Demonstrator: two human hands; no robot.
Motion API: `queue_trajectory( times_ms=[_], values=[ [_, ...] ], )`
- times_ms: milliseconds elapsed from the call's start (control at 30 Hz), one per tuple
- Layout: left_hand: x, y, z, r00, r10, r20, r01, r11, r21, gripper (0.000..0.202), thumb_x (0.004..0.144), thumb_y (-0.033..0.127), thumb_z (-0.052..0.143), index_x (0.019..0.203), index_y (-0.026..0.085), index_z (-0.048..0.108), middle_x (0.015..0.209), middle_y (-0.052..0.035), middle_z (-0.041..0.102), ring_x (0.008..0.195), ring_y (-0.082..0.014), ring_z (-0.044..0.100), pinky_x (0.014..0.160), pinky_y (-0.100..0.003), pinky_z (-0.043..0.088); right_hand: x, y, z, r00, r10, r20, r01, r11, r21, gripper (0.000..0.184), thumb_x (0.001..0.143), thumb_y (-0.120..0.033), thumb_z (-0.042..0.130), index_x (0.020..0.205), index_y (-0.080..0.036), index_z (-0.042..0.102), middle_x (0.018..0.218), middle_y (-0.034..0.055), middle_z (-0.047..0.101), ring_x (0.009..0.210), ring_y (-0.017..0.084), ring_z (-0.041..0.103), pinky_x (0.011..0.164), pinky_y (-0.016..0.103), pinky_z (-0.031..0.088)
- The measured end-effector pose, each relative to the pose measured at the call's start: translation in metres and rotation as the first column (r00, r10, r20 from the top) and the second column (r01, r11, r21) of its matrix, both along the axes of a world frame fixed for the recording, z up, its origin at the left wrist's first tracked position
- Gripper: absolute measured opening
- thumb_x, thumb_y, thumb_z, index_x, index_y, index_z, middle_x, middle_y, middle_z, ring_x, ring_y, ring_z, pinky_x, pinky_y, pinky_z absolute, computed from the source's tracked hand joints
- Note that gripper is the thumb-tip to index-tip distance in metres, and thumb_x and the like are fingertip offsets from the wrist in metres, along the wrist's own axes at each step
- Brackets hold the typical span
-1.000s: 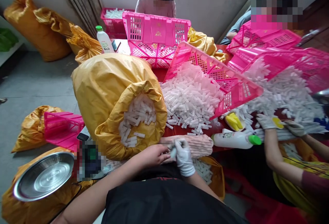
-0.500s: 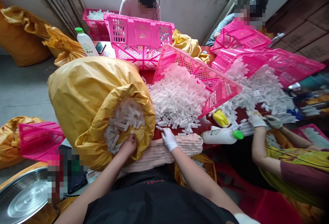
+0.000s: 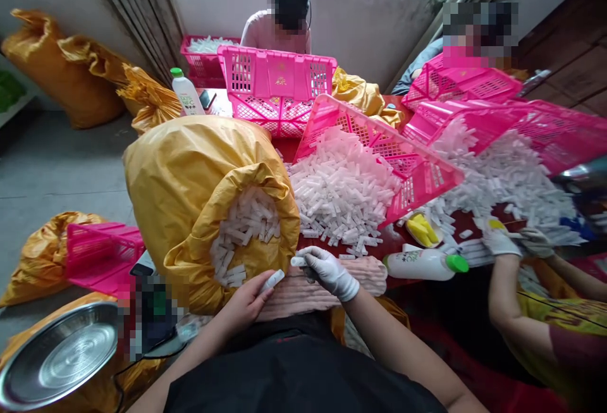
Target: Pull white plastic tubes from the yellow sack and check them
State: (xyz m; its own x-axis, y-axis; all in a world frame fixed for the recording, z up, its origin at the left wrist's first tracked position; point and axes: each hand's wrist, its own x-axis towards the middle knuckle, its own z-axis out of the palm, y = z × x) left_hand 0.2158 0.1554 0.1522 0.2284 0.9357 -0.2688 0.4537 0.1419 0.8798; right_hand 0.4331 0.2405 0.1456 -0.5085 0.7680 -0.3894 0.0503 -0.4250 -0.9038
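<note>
My bare left hand (image 3: 246,302) is closed on a small white tube (image 3: 274,280), just below the mouth of a big yellow sack (image 3: 190,179) full of white tubes. My right hand (image 3: 329,272), in a white glove, pinches another small white tube (image 3: 298,262) over a folded pink cloth (image 3: 365,274) at the table's near edge. The two tubes point toward each other, a short gap apart. Behind them a heap of white tubes (image 3: 341,191) spills from a tilted pink basket (image 3: 412,166).
A white bottle with a green cap (image 3: 424,264) lies right of the cloth. A co-worker's gloved hands (image 3: 516,242) work at another tube heap on the right. Two more people sit behind pink baskets (image 3: 277,74). A steel bowl (image 3: 57,356) is at lower left.
My left hand came out of the sack holding a tube and dropped toward the cloth. My right hand drew back from the heap with a tube. The camera shifted slightly.
</note>
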Motion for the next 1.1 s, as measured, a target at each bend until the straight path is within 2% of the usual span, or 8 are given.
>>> queue_trajectory(
  times_ms=[100, 233, 400, 533, 667, 833, 1000, 1100],
  values=[
    [0.004, 0.005, 0.006, 0.999, -0.04, -0.008, 0.04, 0.999, -0.016, 0.044, 0.084, 0.041, 0.046, 0.119, 0.018, 0.056, 0.119, -0.0098, 0.061, 0.109, -0.0243, 0.055, 0.097, -0.035, 0.04, -0.006, -0.003, 0.026, 0.973, 0.139, 0.183, -0.171, 0.97, 0.174, 0.023, 0.079, -0.038, 0.057, 0.086, -0.017, 0.061, 0.064, -0.0013, 0.053, 0.054, 0.009, 0.047, 0.052, 0.023, 0.041],
    [0.009, 0.01, 0.014, 0.995, -0.076, 0.064, 0.08, 0.995, -0.052, 0.043, 0.085, 0.043, 0.044, 0.119, 0.019, 0.054, 0.114, -0.0087, 0.062, 0.102, -0.0229, 0.056, 0.093, -0.033, 0.042, -0.015, 0.003, 0.038, 0.96, 0.001, 0.281, -0.176, 0.784, 0.596, 0.015, 0.083, -0.029, 0.053, 0.082, -0.017, 0.062, 0.083, 0.0042, 0.058, 0.079, 0.014, 0.053, 0.076, 0.029, 0.045],
    [0.014, 0.003, 0.012, 0.93, -0.063, 0.363, 0.142, 0.97, -0.196, 0.052, 0.082, 0.055, 0.046, 0.113, 0.015, 0.057, 0.083, -0.0052, 0.065, 0.073, -0.0161, 0.058, 0.069, -0.026, 0.046, -0.016, 0.001, 0.047, 0.94, 0.27, 0.211, -0.341, 0.673, 0.656, 0.017, 0.086, -0.03, 0.051, 0.084, -0.017, 0.061, 0.083, 0.0051, 0.058, 0.078, 0.013, 0.054, 0.074, 0.028, 0.046],
    [0.023, 0.003, 0.019, 0.907, 0.011, 0.422, 0.088, 0.973, -0.214, 0.055, 0.082, 0.056, 0.044, 0.116, 0.014, 0.054, 0.075, -0.0031, 0.062, 0.065, -0.0137, 0.055, 0.062, -0.024, 0.044, -0.028, -0.015, 0.04, 0.993, -0.034, -0.116, 0.084, 0.889, 0.451, 0.022, 0.078, -0.038, 0.061, 0.093, -0.021, 0.057, 0.091, 0.004, 0.059, 0.081, 0.014, 0.056, 0.075, 0.028, 0.048],
    [0.033, 0.011, 0.038, 0.981, -0.006, 0.194, 0.009, 1.0, -0.018, 0.038, 0.084, 0.042, 0.047, 0.111, 0.018, 0.058, 0.103, -0.0069, 0.063, 0.093, -0.0208, 0.056, 0.084, -0.028, 0.042, -0.047, -0.031, 0.022, 0.859, -0.45, -0.242, 0.486, 0.866, 0.115, 0.029, 0.076, -0.049, 0.06, 0.086, -0.023, 0.056, 0.087, 0.0027, 0.063, 0.079, 0.015, 0.058, 0.078, 0.032, 0.049],
    [0.045, 0.012, 0.041, 0.972, 0.086, 0.22, -0.085, 0.996, -0.013, 0.03, 0.082, 0.044, 0.049, 0.091, 0.017, 0.059, 0.082, -0.005, 0.062, 0.075, -0.0169, 0.056, 0.073, -0.027, 0.045, -0.053, -0.038, 0.015, 0.86, -0.45, -0.24, 0.462, 0.887, -0.007, 0.044, 0.073, -0.064, 0.052, 0.077, -0.021, 0.059, 0.08, 0.005, 0.064, 0.08, 0.019, 0.06, 0.086, 0.037, 0.047],
    [0.055, 0.01, 0.027, 0.736, 0.195, 0.648, 0.087, 0.922, -0.377, 0.045, 0.077, 0.062, 0.045, 0.072, 0.017, 0.047, 0.05, 0.0079, 0.035, 0.035, -0.0035, 0.023, 0.034, -0.018, 0.023, -0.051, -0.044, 0.021, 0.892, -0.366, -0.264, 0.38, 0.925, 0.001, 0.045, 0.075, -0.065, 0.049, 0.076, -0.021, 0.059, 0.08, 0.0053, 0.064, 0.079, 0.02, 0.06, 0.085, 0.036, 0.047],
    [0.056, 0.012, 0.018, 0.797, 0.094, 0.597, 0.107, 0.95, -0.292, 0.043, 0.082, 0.058, 0.041, 0.076, 0.017, 0.051, 0.052, 0.0064, 0.039, 0.039, -0.0051, 0.031, 0.038, -0.017, 0.029, -0.047, -0.049, 0.012, 0.932, -0.304, -0.196, 0.312, 0.95, 0.009, 0.039, 0.072, -0.06, 0.057, 0.073, -0.021, 0.055, 0.093, 0.0061, 0.065, 0.083, 0.019, 0.061, 0.082, 0.034, 0.048]
  ],
)
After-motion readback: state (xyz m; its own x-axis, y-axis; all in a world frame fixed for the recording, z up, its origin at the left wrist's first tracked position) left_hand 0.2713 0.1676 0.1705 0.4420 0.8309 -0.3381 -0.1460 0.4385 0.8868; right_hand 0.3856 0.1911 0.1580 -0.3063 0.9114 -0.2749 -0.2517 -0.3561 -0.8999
